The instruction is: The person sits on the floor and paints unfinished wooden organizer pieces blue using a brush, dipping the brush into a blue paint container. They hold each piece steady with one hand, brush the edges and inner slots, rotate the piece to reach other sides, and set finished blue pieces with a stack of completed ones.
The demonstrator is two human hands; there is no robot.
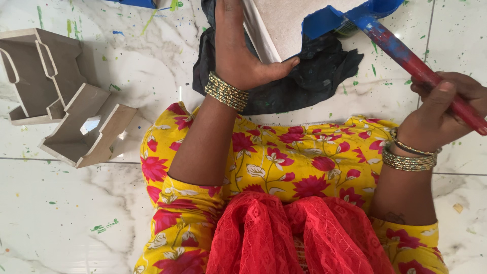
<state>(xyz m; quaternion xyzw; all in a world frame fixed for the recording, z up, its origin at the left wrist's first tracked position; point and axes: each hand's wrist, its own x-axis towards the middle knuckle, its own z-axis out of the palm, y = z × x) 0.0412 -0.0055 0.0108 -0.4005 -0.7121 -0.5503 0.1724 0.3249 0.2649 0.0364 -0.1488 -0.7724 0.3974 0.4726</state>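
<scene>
A white marble floor (66,213) flecked with paint carries a dark rag (314,76) near its top edge, with a pale board (284,20) on it. The left hand (238,56) presses flat, fingers spread, against the board's edge; the right hand (441,111) is clamped around a red-handled paintbrush (406,56) whose blue bristles touch the board

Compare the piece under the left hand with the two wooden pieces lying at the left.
The held board carries wet blue paint along its top edge and rests on the dark cloth, steadied by the left hand; the two wooden pieces are bare, unpainted, untouched, directly on the floor. All look pale wood.
</scene>
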